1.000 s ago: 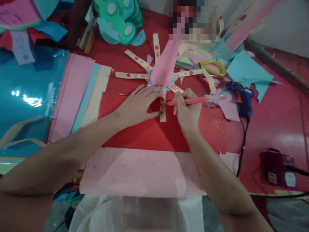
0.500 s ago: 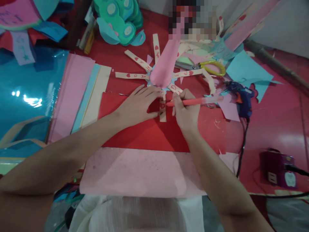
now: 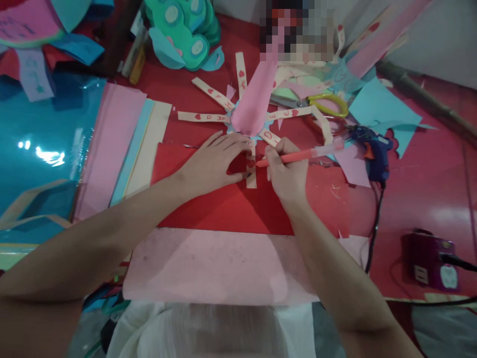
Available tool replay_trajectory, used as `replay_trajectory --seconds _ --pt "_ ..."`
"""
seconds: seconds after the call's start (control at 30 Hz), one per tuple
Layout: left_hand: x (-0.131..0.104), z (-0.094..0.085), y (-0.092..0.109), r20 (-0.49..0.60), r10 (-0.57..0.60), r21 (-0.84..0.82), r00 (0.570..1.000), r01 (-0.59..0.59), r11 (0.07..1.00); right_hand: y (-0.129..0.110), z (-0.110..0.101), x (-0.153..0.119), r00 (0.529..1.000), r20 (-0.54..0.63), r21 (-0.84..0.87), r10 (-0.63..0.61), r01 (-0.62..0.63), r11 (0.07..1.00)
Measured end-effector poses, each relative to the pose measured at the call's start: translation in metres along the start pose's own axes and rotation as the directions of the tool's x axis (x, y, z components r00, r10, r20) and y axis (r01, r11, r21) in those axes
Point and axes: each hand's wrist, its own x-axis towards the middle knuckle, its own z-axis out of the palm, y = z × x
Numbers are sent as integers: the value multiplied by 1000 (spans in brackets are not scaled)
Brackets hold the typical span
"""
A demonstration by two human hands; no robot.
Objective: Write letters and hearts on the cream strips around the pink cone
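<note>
My right hand [image 3: 287,179] grips a red pen [image 3: 294,157] with a clear end. Its tip meets a cream paper strip [image 3: 251,180] at a red heart drawn there. Flat over the upper end of that strip lies my left hand [image 3: 210,161], fingers stretched out and thumb beside the strip's left edge. Several such strips with red letters and hearts spread like rays from a light-blue base [image 3: 264,130] under a pink paper cone [image 3: 253,102]. A red sheet [image 3: 227,211] lies beneath both hands, partly covered by them.
Yellow-handled scissors [image 3: 330,104] and a dark blue glue gun [image 3: 372,151] lie at the right, near a purple socket box [image 3: 432,261] with cables. Pink sheets [image 3: 110,144] and a glossy blue packet [image 3: 48,134] are left. Green paper cutouts [image 3: 182,35] stand at the back.
The pen has shifted slightly with my right hand, its tip a little lower on the strip's red heart. My left hand stays in place.
</note>
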Motion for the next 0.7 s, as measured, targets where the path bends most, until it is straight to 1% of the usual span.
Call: replay_trajectory --seconds 0.13,0.23,0.57,0.7 --pt "0 1 -1 -12 9 -2 1000 -9 1000 -1 1 0 999 -44 74 19 -16 997" --pt "0 1 -1 -12 13 4 1000 -13 1000 -1 2 0 999 -37 88 22 -18 996" --pt "0 -1 1 -9 4 0 1000 -4 1000 3 1 -1 999 -8 24 -31 31 999" --pt "-1 0 0 -9 4 -7 1000 -4 1000 3 0 0 999 -18 -7 -43 43 999"
